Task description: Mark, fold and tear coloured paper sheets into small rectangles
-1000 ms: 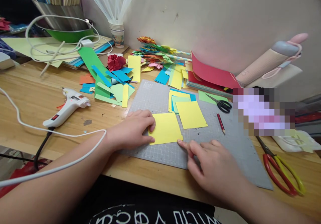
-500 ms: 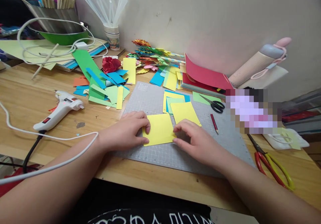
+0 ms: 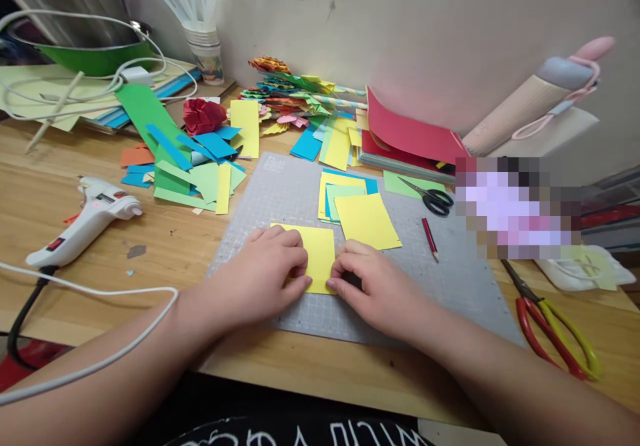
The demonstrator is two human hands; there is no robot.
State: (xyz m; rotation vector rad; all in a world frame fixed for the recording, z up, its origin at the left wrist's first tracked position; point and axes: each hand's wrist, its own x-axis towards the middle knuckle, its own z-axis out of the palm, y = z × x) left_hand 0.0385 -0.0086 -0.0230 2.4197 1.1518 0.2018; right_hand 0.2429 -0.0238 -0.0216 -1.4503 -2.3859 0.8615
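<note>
A yellow sheet of paper (image 3: pixel 321 253) lies on the grey cutting mat (image 3: pixel 360 313) near its front edge. My left hand (image 3: pixel 270 266) covers the sheet's left part, its curled fingers and thumb closed at the near edge. At the lower right corner, my right hand (image 3: pixel 373 286) pinches the paper between thumb and fingertips. Just behind is a second yellow sheet (image 3: pixel 367 219), overlapping a small pile of green, yellow and blue papers (image 3: pixel 345 183). The left portion of the held sheet is hidden under my left hand.
Black scissors (image 3: pixel 433 198) and a red pencil (image 3: pixel 430 238) lie on the mat's right side. Larger red-and-yellow-handled scissors (image 3: pixel 555 333) rest farther right. Leftward are a white glue gun (image 3: pixel 83 223), its cord near my forearm, and coloured paper scraps (image 3: pixel 195 173). Red folders (image 3: pixel 410 133) stand behind.
My left hand has slid right and farther over the yellow sheet, its thumb now at the near edge. My right hand stays at the right corner. The camera view has shifted slightly.
</note>
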